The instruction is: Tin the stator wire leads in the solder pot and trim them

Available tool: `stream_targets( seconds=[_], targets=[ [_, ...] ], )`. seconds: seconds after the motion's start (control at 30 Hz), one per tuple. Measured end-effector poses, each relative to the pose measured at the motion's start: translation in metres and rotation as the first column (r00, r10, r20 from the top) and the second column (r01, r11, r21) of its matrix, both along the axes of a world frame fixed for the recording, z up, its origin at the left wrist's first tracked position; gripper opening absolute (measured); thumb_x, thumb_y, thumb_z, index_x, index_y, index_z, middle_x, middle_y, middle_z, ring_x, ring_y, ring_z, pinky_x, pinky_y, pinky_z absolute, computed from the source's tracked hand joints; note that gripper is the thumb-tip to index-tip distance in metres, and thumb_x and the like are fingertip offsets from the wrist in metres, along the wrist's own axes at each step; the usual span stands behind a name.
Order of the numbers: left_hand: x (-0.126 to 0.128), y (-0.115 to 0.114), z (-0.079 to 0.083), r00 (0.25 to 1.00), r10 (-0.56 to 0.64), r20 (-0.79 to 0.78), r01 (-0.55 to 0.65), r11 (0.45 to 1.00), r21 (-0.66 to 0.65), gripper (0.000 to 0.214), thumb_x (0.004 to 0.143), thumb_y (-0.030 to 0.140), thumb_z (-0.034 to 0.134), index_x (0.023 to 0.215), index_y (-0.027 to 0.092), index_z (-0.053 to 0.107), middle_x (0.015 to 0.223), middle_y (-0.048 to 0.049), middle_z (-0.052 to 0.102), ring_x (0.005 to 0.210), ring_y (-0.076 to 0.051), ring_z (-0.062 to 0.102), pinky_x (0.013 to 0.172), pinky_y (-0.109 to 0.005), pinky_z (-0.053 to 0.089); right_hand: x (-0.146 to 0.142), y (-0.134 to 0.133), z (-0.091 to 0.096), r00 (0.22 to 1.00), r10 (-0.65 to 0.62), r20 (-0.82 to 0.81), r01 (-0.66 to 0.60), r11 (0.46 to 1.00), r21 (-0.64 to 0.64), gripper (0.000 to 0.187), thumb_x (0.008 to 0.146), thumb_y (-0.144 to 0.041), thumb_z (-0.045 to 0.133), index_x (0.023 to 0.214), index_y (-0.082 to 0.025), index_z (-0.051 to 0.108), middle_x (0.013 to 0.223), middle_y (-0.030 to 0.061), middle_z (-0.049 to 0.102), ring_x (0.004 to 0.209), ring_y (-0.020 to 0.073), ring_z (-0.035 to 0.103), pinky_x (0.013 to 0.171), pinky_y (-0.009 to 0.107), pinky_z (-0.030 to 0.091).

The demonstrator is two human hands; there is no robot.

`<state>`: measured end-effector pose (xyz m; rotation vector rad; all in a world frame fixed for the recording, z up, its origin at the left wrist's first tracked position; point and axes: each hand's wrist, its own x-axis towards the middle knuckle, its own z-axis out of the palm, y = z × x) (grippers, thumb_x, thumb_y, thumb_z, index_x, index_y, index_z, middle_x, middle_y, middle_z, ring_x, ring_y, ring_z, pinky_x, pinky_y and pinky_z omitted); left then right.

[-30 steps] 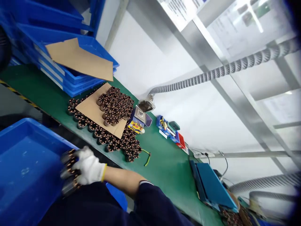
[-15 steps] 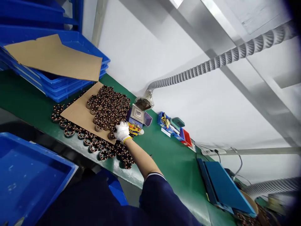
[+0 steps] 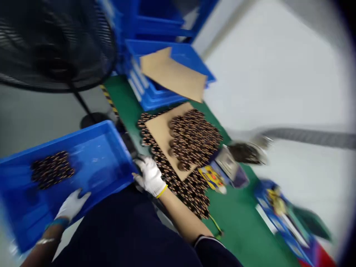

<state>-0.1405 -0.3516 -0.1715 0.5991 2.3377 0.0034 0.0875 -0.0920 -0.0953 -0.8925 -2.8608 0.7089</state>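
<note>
My left hand (image 3: 71, 205), in a white glove, is over the near side of a blue tray (image 3: 97, 148) with thumb and fingers apart. Inside that tray lies a cluster of dark ring-shaped parts with copper-coloured spots (image 3: 52, 170), away from the hand. At the tray's right end is my right hand (image 3: 149, 174), also white-gloved, fingers spread and nothing visible in them; whether it touches the rim is blurred. Just right of it, more such rings (image 3: 191, 189) cover the green table, and others (image 3: 194, 137) stand on a cardboard sheet (image 3: 158, 129).
Stacked blue trays (image 3: 155, 100) with a cardboard piece (image 3: 175, 74) stand at the back. A large fan (image 3: 58, 66) is at upper left. Right of the rings are a yellow box (image 3: 213, 177), a duct hood (image 3: 247, 152) and blue bins (image 3: 278, 215) on the green table (image 3: 241, 215).
The view has swung left, bringing the fan and the tray with rings into sight. My right hand has left the rings on the cardboard for the tray's end. My left hand has appeared.
</note>
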Motion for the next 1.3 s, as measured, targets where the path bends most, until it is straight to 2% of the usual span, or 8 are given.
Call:
stream_targets(
  seconds=[0.1,0.3,0.5,0.63,0.77,0.9,1.07,1.3],
  targets=[
    [0.000,-0.038,-0.002,0.987,0.159,-0.014,-0.159,0.987,-0.005,0.057,0.086,0.048,0.053,0.133,0.014,0.052,0.138,-0.0111,0.053,0.125,-0.026,0.052,0.107,-0.035,0.040,-0.078,-0.043,-0.042,0.929,0.368,-0.044,-0.370,0.914,-0.168,0.060,0.081,-0.041,0.068,0.136,-0.021,0.050,0.140,0.0107,0.045,0.123,0.0255,0.047,0.106,0.036,0.037],
    [-0.001,-0.093,0.014,0.917,0.376,-0.130,-0.381,0.925,-0.011,0.065,0.087,0.051,0.048,0.139,0.014,0.043,0.141,-0.0163,0.046,0.118,-0.031,0.056,0.100,-0.043,0.047,-0.217,-0.104,-0.098,0.827,0.525,0.202,-0.503,0.851,-0.151,0.082,0.077,-0.037,0.071,0.147,-0.023,0.031,0.152,0.0162,0.029,0.110,0.0299,0.056,0.091,0.041,0.050],
    [-0.042,-0.070,0.005,0.925,0.290,-0.248,-0.272,0.957,0.102,0.069,0.087,0.047,0.051,0.147,0.021,0.030,0.158,-0.0107,0.019,0.132,-0.035,0.039,0.099,-0.045,0.047,-0.305,-0.145,-0.124,0.762,0.587,0.273,-0.609,0.793,-0.006,0.058,0.089,-0.016,0.049,0.145,-0.023,0.036,0.158,0.0138,0.016,0.128,0.0310,0.042,0.100,0.050,0.041],
    [-0.087,-0.040,-0.016,0.932,0.234,-0.276,-0.204,0.970,0.134,0.068,0.086,0.038,0.052,0.148,0.023,0.027,0.161,-0.0085,0.007,0.143,-0.037,0.016,0.103,-0.048,0.043,-0.317,-0.158,-0.145,0.697,0.670,0.255,-0.709,0.696,0.110,0.047,0.096,-0.018,0.039,0.143,-0.017,0.041,0.156,0.0147,0.022,0.137,0.0321,0.028,0.108,0.056,0.028],
    [-0.113,-0.027,-0.042,0.917,0.281,-0.284,-0.266,0.960,0.091,0.077,0.082,0.038,0.058,0.147,0.012,0.028,0.157,-0.0201,0.014,0.138,-0.041,0.025,0.100,-0.049,0.045,-0.317,-0.163,-0.154,0.743,0.598,0.301,-0.649,0.753,0.107,0.047,0.096,-0.016,0.034,0.143,-0.018,0.040,0.155,0.0166,0.024,0.129,0.0331,0.037,0.094,0.053,0.042],
    [-0.111,-0.023,-0.054,0.902,0.262,-0.342,-0.257,0.965,0.061,0.077,0.081,0.032,0.058,0.147,0.010,0.026,0.157,-0.0194,0.014,0.140,-0.039,0.019,0.098,-0.048,0.045,-0.320,-0.169,-0.155,0.749,0.591,0.301,-0.646,0.751,0.133,0.044,0.096,-0.019,0.036,0.140,-0.016,0.044,0.153,0.0171,0.027,0.125,0.0359,0.039,0.094,0.055,0.040],
    [-0.102,-0.021,-0.051,0.902,0.214,-0.374,-0.220,0.975,0.028,0.070,0.082,0.025,0.054,0.147,0.015,0.030,0.155,-0.0201,0.019,0.123,-0.041,0.038,0.090,-0.055,0.044,-0.320,-0.174,-0.153,0.780,0.543,0.312,-0.591,0.802,0.081,0.046,0.098,-0.018,0.030,0.143,-0.017,0.039,0.146,0.0193,0.037,0.104,0.0307,0.053,0.084,0.048,0.046],
    [-0.094,-0.026,-0.055,0.930,0.142,-0.340,-0.143,0.990,0.023,0.061,0.086,0.023,0.045,0.145,0.017,0.035,0.159,-0.0138,0.011,0.140,-0.038,0.016,0.094,-0.054,0.043,-0.318,-0.171,-0.149,0.790,0.522,0.321,-0.567,0.822,0.059,0.043,0.101,-0.026,0.030,0.142,-0.021,0.041,0.154,0.0145,0.026,0.134,0.0349,0.029,0.103,0.058,0.032]
  ],
)
